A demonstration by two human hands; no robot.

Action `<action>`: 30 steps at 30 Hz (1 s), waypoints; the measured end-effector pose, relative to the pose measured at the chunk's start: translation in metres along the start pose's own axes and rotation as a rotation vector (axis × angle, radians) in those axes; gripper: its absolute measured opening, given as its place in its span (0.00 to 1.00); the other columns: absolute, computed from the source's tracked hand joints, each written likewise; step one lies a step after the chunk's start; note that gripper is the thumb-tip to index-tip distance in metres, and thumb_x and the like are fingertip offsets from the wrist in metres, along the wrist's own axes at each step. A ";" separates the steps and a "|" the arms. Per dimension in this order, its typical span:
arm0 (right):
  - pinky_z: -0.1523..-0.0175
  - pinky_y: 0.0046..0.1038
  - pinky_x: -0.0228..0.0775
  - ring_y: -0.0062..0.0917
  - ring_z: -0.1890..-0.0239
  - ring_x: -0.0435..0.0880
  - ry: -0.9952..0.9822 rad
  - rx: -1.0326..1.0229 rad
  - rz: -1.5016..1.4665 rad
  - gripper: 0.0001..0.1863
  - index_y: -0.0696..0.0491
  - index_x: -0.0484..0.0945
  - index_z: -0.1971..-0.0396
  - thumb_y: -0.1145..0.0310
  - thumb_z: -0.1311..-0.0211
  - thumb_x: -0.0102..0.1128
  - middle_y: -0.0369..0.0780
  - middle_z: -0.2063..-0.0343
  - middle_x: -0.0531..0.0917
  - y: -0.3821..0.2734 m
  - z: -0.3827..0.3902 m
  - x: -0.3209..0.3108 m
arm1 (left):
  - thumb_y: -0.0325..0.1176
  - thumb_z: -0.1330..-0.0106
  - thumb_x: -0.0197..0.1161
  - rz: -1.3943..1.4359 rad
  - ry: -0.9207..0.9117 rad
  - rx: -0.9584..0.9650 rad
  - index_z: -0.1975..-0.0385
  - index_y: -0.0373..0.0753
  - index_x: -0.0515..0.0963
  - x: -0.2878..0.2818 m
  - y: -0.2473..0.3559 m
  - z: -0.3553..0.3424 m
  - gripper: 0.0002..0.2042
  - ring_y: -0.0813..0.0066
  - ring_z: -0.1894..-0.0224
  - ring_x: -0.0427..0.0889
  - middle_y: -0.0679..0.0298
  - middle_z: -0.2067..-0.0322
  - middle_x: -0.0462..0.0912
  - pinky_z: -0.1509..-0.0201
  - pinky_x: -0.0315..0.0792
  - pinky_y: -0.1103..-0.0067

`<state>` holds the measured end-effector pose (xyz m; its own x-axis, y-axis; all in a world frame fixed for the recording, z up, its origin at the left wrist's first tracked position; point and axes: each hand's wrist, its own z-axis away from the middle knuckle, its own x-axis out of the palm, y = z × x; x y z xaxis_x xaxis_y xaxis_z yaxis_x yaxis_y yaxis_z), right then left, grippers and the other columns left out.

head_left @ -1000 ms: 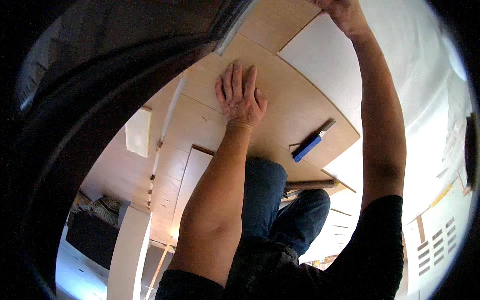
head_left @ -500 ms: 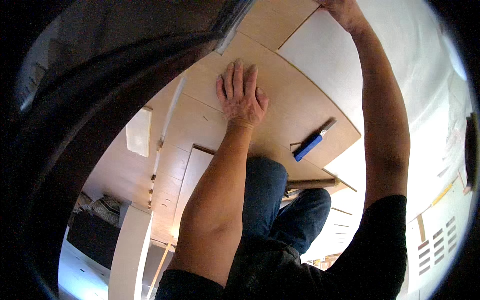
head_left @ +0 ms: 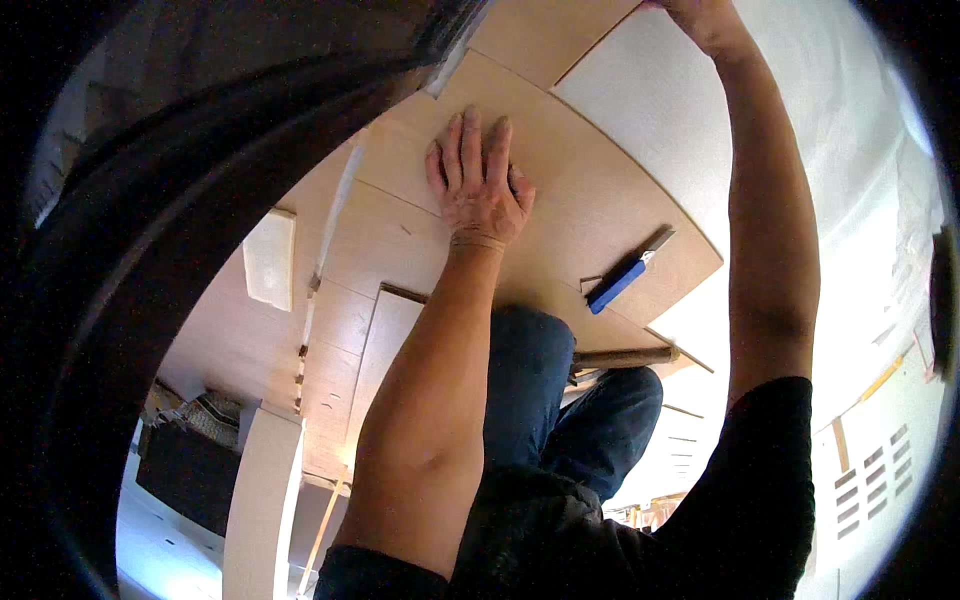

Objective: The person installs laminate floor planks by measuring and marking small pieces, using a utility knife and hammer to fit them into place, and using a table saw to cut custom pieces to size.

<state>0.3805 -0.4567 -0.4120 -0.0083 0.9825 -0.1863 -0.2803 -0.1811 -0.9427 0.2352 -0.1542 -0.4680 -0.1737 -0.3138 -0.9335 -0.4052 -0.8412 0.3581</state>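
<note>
Resting on the plank (head_left: 585, 165) near its left end, our left hand (head_left: 483, 185) has its fingers slightly parted; the long axis slants rightward, past a blue tool (head_left: 617, 287). Our right hand (head_left: 702, 18), cut off, we cannot read.

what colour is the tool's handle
The handle is blue, best seen in the head view.

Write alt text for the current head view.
A person's left hand rests palm-down, fingers slightly spread, on light wooden planks, while the right hand, partly cut off, is by a plank's edge at the top of the picture. A blue-handled tool lies on the planks, right of the left hand, beyond the bent, jeans-clad knees.
</note>
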 end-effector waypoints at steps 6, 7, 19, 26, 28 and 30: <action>0.59 0.26 0.77 0.23 0.58 0.81 0.039 0.009 0.049 0.31 0.56 0.73 0.38 0.62 0.40 0.73 0.35 0.56 0.83 -0.003 0.001 0.004 | 0.40 0.43 0.57 -0.065 0.012 -0.019 0.41 0.47 0.75 -0.002 0.000 0.001 0.26 0.53 0.29 0.60 0.54 0.32 0.65 0.29 0.50 0.51; 0.59 0.25 0.77 0.23 0.58 0.81 0.017 0.004 0.054 0.33 0.55 0.72 0.37 0.60 0.39 0.72 0.36 0.56 0.83 0.002 0.000 0.004 | 0.40 0.43 0.57 -0.064 0.021 -0.014 0.41 0.47 0.75 -0.001 -0.001 0.001 0.26 0.53 0.29 0.60 0.54 0.32 0.65 0.29 0.50 0.51; 0.59 0.27 0.78 0.24 0.57 0.82 0.066 0.025 0.079 0.35 0.56 0.71 0.36 0.59 0.41 0.73 0.36 0.57 0.84 -0.001 -0.002 0.005 | 0.41 0.40 0.53 -0.038 0.000 -0.002 0.38 0.44 0.72 -0.001 -0.001 0.001 0.28 0.48 0.30 0.60 0.51 0.32 0.63 0.28 0.48 0.48; 0.57 0.30 0.80 0.27 0.55 0.83 0.069 0.022 0.014 0.36 0.57 0.70 0.35 0.58 0.40 0.72 0.40 0.55 0.84 0.006 0.003 0.003 | 0.40 0.44 0.57 -0.066 0.016 -0.009 0.38 0.48 0.72 0.002 -0.001 0.000 0.28 0.53 0.29 0.59 0.53 0.32 0.64 0.28 0.49 0.51; 0.56 0.30 0.80 0.28 0.55 0.83 0.049 0.047 0.026 0.36 0.58 0.70 0.35 0.58 0.40 0.72 0.41 0.55 0.84 0.008 0.003 0.001 | 0.40 0.44 0.57 -0.072 0.000 -0.011 0.39 0.47 0.72 -0.001 0.000 0.002 0.28 0.53 0.29 0.60 0.53 0.32 0.64 0.28 0.49 0.51; 0.56 0.30 0.80 0.28 0.56 0.83 0.049 0.050 0.083 0.36 0.57 0.70 0.35 0.58 0.40 0.72 0.41 0.55 0.84 0.005 -0.001 0.000 | 0.40 0.43 0.57 -0.054 0.019 -0.006 0.39 0.47 0.73 0.001 -0.001 0.003 0.28 0.53 0.29 0.60 0.53 0.31 0.64 0.28 0.50 0.51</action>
<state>0.3805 -0.4573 -0.4173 0.0133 0.9605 -0.2778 -0.3278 -0.2583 -0.9088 0.2331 -0.1523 -0.4689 -0.1348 -0.2763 -0.9516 -0.4080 -0.8597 0.3074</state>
